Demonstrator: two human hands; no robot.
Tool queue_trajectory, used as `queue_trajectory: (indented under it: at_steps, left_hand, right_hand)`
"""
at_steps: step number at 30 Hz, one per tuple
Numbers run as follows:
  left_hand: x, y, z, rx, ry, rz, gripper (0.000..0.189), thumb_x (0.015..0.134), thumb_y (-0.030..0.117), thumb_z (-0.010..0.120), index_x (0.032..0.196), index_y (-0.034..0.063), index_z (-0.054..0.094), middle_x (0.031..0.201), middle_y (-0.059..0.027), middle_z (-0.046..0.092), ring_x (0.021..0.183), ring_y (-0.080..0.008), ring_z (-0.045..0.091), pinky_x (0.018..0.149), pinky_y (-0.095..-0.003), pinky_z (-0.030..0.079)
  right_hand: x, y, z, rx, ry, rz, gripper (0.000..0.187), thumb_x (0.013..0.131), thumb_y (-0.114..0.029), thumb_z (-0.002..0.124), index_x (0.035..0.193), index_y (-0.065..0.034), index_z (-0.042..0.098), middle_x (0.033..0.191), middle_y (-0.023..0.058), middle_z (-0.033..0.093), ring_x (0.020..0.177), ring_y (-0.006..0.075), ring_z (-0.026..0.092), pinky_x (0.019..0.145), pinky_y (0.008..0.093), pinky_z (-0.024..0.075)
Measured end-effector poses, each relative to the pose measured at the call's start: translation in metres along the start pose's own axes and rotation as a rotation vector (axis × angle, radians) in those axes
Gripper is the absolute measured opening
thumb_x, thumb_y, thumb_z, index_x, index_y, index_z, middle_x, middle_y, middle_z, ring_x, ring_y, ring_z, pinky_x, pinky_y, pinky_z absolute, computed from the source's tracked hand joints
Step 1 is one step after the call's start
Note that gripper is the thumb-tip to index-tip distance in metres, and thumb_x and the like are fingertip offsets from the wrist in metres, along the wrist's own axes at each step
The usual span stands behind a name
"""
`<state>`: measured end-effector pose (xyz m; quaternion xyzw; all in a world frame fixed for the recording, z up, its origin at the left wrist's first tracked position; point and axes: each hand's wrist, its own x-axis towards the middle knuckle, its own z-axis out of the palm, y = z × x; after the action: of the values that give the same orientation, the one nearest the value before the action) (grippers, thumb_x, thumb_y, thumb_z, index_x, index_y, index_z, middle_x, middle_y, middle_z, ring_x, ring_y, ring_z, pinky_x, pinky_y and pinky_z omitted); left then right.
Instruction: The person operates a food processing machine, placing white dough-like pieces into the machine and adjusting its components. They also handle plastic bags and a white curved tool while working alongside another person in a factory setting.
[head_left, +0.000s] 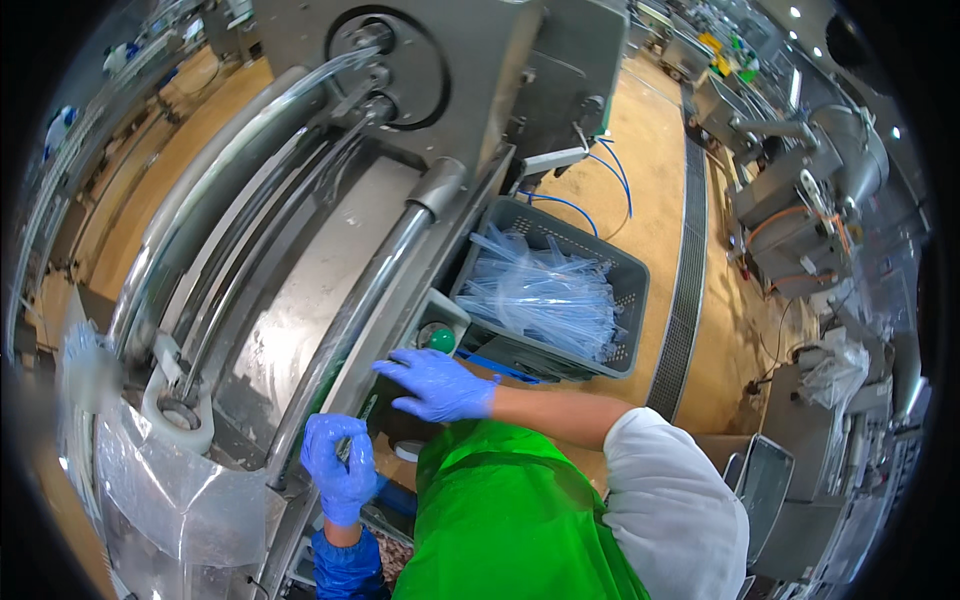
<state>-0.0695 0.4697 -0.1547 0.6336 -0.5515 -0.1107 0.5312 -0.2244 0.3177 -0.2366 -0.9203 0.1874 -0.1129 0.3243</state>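
My left hand (339, 466), in a thin blue glove, is by the machine's near edge at the lower left. Its fingers are curled in towards the thumb; whether anything is between them I cannot tell. My right hand (436, 385), gloved the same way, has its fingers apart and is empty, just below a green push button (441, 340) on a metal housing. In front lies a stainless steel machine (300, 300) with long metal bars and a steel tube (352, 322) along its near side. A white plastic ring fitting (178, 416) sits at its left end.
A grey plastic crate (637, 300) full of clear plastic strips (532, 296) stands right of the machine. Blue hoses (619, 176) lie on the tan floor by a drain grate (684, 277). More steel machinery (795, 240) stands at the right. People are far off at the upper left.
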Motion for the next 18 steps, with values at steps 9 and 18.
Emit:
queue_trajectory:
  at_steps: [9, 18]
  left_hand:
    - [-0.047, -0.060, 0.135, -0.031, -0.235, -0.490, 0.010, 0.090, 0.007, 0.059, 0.086, -0.0003, 0.065, 0.083, -0.0092, 0.063, 0.078, -0.0168, 0.060, 0.071, -0.0316, 0.050]
    - [-0.101, -0.072, 0.432, -0.101, -0.456, -1.420, 0.071, 0.094, 0.052, 0.051, 0.144, 0.0105, 0.023, 0.121, -0.0170, 0.054, 0.087, -0.0305, 0.063, 0.071, -0.0459, 0.053]
  right_hand:
    - [-0.191, 0.184, -0.094, -0.239, 0.436, 0.500, 0.046, 0.084, -0.031, 0.064, 0.121, -0.0059, 0.058, 0.108, 0.0230, 0.062, 0.100, 0.0417, 0.059, 0.086, 0.0506, 0.0482]
    - [-0.347, 0.325, -0.185, -0.085, 0.387, 0.833, 0.050, 0.086, -0.035, 0.061, 0.127, -0.0065, 0.056, 0.120, 0.0229, 0.059, 0.107, 0.0416, 0.057, 0.092, 0.0511, 0.0465]
